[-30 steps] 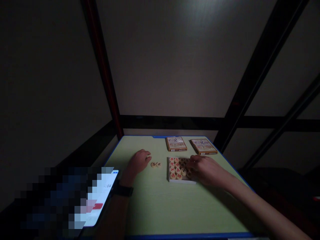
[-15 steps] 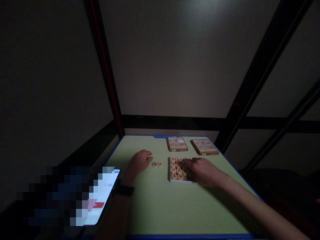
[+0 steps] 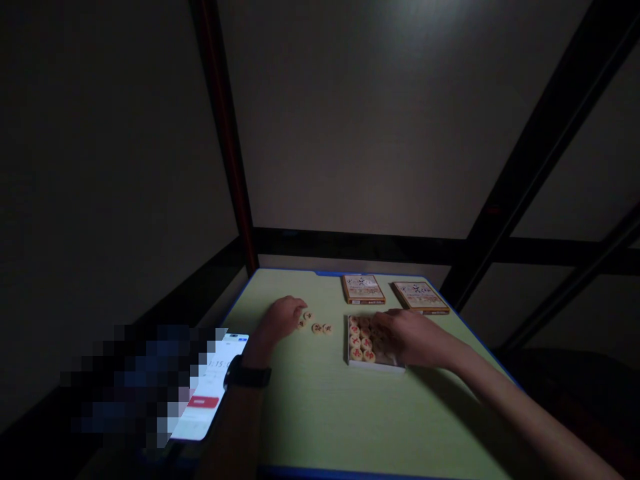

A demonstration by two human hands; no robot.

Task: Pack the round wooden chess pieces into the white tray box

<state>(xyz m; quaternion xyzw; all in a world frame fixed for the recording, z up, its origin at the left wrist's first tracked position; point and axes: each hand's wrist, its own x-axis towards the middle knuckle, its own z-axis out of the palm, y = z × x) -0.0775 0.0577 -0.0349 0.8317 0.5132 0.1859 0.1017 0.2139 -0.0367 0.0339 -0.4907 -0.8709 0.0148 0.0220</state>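
Observation:
My left hand [image 3: 285,317] is over the left part of the table, its fingers curved and a little apart. Just at its fingertips lie two round Chinese chess pieces [image 3: 307,315], the nearer one partly covered by the hand. Right of them, two more pieces [image 3: 322,329] lie side by side. My right hand [image 3: 405,333] reaches into a shallow white box [image 3: 377,366] holding several pieces with red characters [image 3: 355,341]. Its fingers are bent together at the box's far side; their tips and anything between them are hidden.
Two flat printed boxes, one in the middle [image 3: 363,289] and one at the right [image 3: 420,297], lie at the back of the green table [image 3: 320,413]. A lit phone [image 3: 210,387] stands beside my left wrist, which wears a dark watch [image 3: 250,375]. Walls surround the table's far side.
Two pieces now show on the table by my left fingertips, where one was in the fingers before. My right hand stays at the box. The whole view has shifted slightly.

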